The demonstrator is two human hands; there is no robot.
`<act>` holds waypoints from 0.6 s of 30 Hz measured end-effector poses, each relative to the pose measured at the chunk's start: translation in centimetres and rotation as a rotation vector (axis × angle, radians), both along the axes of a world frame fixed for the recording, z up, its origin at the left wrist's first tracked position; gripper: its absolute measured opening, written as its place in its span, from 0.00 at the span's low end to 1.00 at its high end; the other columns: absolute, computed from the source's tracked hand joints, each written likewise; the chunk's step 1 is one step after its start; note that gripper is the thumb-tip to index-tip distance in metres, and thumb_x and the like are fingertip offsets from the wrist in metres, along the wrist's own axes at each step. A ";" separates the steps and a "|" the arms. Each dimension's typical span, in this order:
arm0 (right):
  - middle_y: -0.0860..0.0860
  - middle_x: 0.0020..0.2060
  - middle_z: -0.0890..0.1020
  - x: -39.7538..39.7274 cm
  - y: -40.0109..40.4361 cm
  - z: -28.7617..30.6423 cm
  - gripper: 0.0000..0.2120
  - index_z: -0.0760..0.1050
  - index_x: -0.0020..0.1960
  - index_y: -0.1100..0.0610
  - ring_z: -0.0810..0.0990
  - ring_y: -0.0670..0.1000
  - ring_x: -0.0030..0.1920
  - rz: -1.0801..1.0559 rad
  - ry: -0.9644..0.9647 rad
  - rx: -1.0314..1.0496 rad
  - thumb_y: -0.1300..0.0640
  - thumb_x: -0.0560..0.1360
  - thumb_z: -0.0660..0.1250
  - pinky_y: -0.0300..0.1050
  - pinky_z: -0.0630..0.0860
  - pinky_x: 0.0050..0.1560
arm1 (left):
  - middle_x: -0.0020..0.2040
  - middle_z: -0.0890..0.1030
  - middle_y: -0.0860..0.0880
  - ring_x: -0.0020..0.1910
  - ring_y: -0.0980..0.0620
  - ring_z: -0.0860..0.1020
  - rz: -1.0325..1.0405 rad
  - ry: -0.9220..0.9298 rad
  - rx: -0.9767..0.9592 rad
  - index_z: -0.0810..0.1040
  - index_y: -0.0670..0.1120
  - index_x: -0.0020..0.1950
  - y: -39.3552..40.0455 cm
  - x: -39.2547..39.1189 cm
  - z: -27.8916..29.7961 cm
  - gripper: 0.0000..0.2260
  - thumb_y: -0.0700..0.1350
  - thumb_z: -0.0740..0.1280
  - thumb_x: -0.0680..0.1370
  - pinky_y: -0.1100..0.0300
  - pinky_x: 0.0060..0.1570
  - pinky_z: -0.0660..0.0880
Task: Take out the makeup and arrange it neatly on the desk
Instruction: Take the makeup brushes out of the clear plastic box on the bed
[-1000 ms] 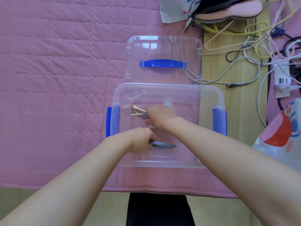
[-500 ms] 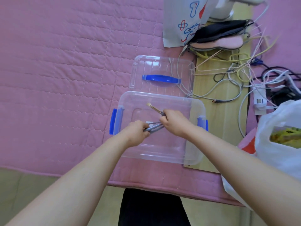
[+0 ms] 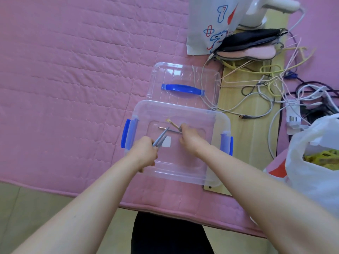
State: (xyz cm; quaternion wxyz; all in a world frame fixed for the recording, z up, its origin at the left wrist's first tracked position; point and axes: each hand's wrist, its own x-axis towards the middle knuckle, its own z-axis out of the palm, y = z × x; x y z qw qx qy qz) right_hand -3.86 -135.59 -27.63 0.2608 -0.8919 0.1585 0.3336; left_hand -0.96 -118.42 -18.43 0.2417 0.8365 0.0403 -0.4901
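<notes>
Far to the left of both hands spreads the pink quilted cover (image 3: 64, 70), bare of makeup, so the laying-out has not begun. The step in hand looks like the taking-out: both hands are down inside the clear storage box (image 3: 214, 116). The left hand (image 3: 145, 153) is curled round the lower ends of grey-handled makeup brushes (image 3: 160, 137), which slant up and to the right from its fist. Just to its right, apart from it, the right hand (image 3: 190, 140) pinches the handle of another brush (image 3: 173, 124), whose pale bristle tip points up and left; a further thin brush (image 3: 169, 129) seems to run from its fingers too, though the grip there is too small to tell. Beyond the hands lies the box's lid (image 3: 183, 77) with its blue handle. Right of the right hand are tangled cables (image 3: 266, 85) and a white plastic bag (image 3: 315, 162). The next move calls for lifting the brushes clear of the box wall without dropping any, then setting them side by side on the cover to the left.
</notes>
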 end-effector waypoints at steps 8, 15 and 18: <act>0.63 0.52 0.78 0.4 -0.1 -3.2 0.15 0.65 0.62 0.65 0.78 0.63 0.50 0.133 -0.055 -0.168 0.67 0.76 0.55 0.49 0.68 0.41 | 0.43 0.83 0.38 0.45 0.37 0.83 0.358 0.056 -0.118 0.76 0.39 0.51 0.0 1.0 -0.7 0.07 0.38 0.59 0.79 0.33 0.50 0.76; 0.56 0.41 0.74 0.3 0.5 -0.6 0.12 0.69 0.54 0.61 0.75 0.57 0.38 -0.014 0.026 0.010 0.55 0.74 0.63 0.45 0.67 0.34 | 0.45 0.82 0.43 0.39 0.44 0.84 0.416 0.009 -0.176 0.74 0.41 0.55 -0.2 0.9 0.5 0.06 0.37 0.60 0.80 0.45 0.45 0.81; 0.55 0.37 0.73 -0.7 0.7 2.2 0.06 0.66 0.45 0.58 0.70 0.53 0.33 -0.114 -0.013 0.154 0.55 0.75 0.59 0.44 0.62 0.28 | 0.45 0.82 0.43 0.35 0.47 0.82 0.469 0.000 -0.226 0.73 0.41 0.56 -0.2 0.6 1.9 0.06 0.36 0.59 0.80 0.51 0.43 0.81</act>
